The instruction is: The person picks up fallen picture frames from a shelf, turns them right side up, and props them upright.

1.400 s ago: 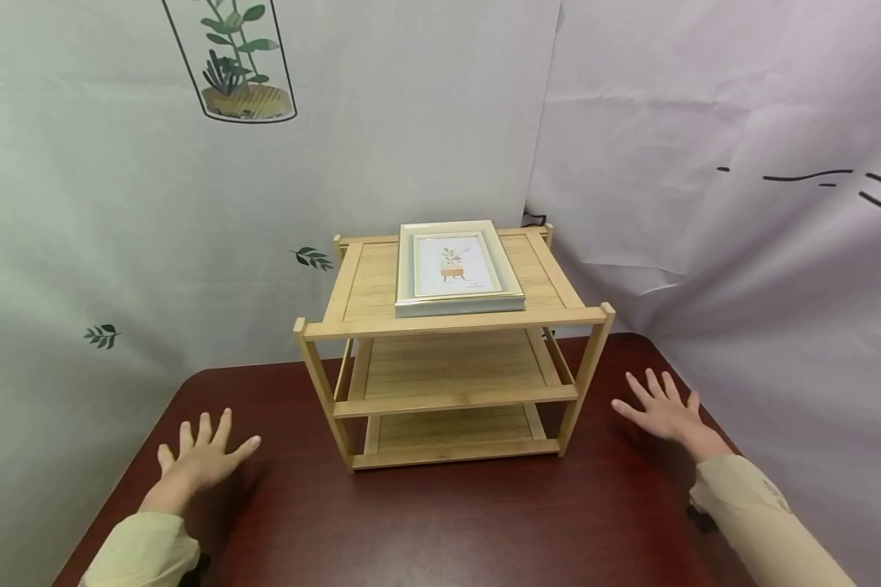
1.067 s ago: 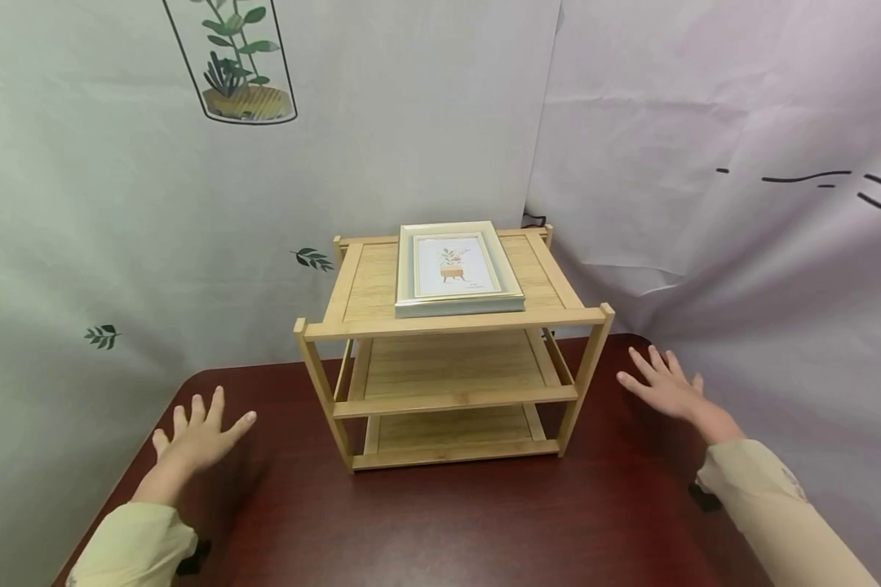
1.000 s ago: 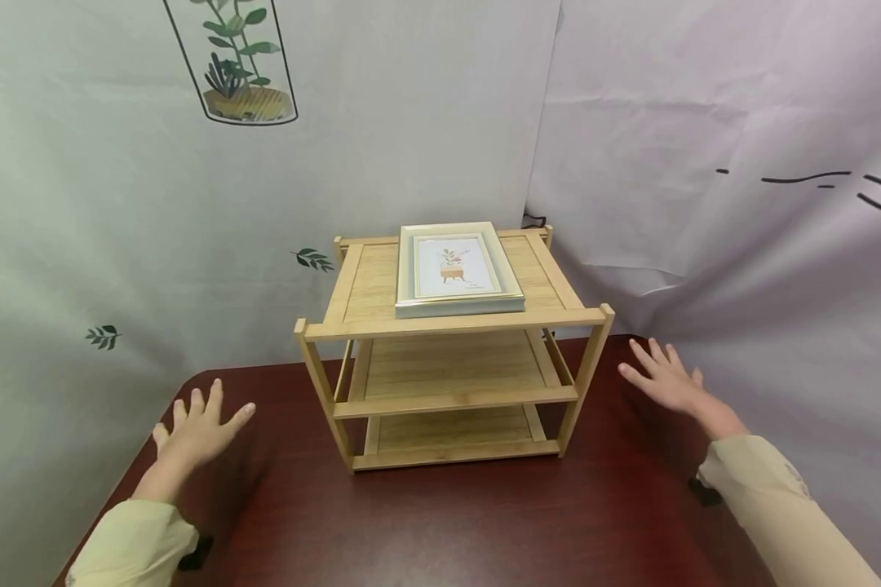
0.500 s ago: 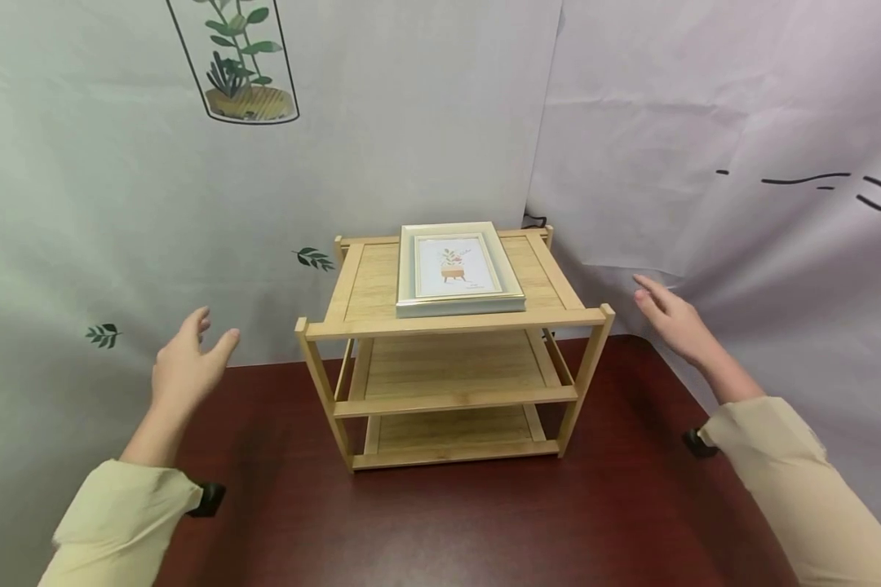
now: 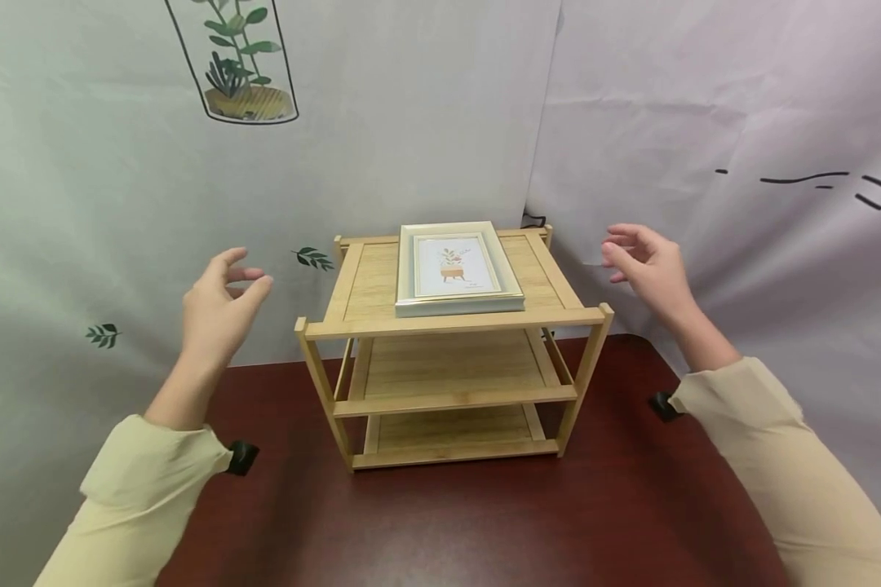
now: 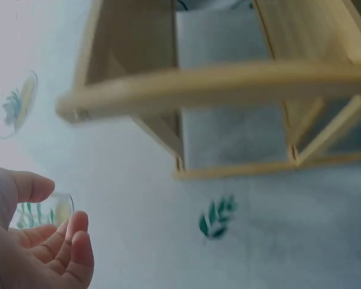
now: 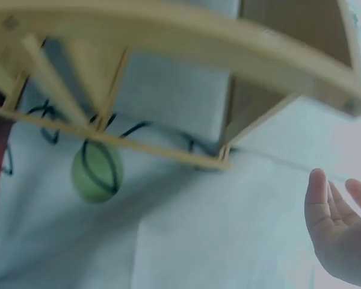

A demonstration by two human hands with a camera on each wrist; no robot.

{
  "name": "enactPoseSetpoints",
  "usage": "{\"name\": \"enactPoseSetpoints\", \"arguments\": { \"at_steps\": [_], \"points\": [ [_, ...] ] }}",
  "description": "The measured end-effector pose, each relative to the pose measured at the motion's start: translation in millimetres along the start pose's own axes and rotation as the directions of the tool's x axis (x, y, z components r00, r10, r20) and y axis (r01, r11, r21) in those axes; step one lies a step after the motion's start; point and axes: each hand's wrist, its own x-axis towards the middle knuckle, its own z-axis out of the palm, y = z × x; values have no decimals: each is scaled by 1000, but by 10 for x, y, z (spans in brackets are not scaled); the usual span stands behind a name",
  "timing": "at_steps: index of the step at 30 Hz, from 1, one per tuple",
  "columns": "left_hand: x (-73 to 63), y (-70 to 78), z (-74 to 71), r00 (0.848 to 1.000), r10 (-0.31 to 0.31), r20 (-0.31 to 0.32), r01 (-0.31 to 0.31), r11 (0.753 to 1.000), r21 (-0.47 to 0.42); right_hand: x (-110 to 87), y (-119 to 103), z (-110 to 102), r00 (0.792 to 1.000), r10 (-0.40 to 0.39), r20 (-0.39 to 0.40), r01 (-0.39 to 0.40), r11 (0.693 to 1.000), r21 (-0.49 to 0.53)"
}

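A picture frame [image 5: 458, 265] with a pale gold border and a plant print lies flat on the top board of a light wooden three-tier shelf [image 5: 455, 401]. My left hand [image 5: 220, 310] hovers in the air left of the shelf, its fingers loosely bent and holding nothing. On the other side my right hand [image 5: 649, 269] is raised too, fingers loosely curved, nothing between them. Neither hand touches the shelf or the frame. In the left wrist view my left hand [image 6: 42, 241] is apart from the shelf's side [image 6: 222, 87]; the right wrist view shows the same for my right hand [image 7: 343, 229].
The shelf stands on a dark red table [image 5: 440, 522]. A pale cloth [image 5: 440, 114] with printed plants and leaves hangs behind and at both sides, close to the shelf's back. Black bands [image 5: 242, 458] sit at the sleeve cuffs.
Both hands have risen from low over the table, where their fingers were spread, and come inward toward the top of the shelf. Their fingers are now more bent. Shelf and frame have stayed put.
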Motion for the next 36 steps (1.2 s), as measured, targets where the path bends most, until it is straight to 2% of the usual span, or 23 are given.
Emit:
{"name": "enactPoseSetpoints", "arguments": {
  "at_steps": [3,6,12,18,21,24,28,32,36],
  "points": [
    [25,149,64,999,25,33,-24,1000,-18,60,-116,89,999,30,42,-32,998,57],
    [61,291,127,994,52,91,-47,997,-56,118,-213,188,991,85,99,-93,993,75],
    [146,512,295,971,89,221,-55,986,-156,240,-332,431,968,155,197,-159,987,2],
    [254,635,520,948,77,309,-22,984,-178,335,-371,665,949,213,234,-208,977,-46],
    [298,676,627,932,60,358,-1,987,-163,386,-364,764,929,281,242,-281,959,-33],
    [320,701,729,923,38,384,32,984,-173,424,-358,843,895,367,255,-376,926,-13],
    [332,715,846,916,7,402,91,971,-222,468,-350,931,863,434,260,-427,900,-84],
    [354,712,921,909,4,417,93,972,-213,502,-333,1003,870,425,250,-382,902,-202],
    [383,719,971,905,-7,426,94,978,-184,520,-324,1036,881,410,236,-347,899,-268]
  ]
}}
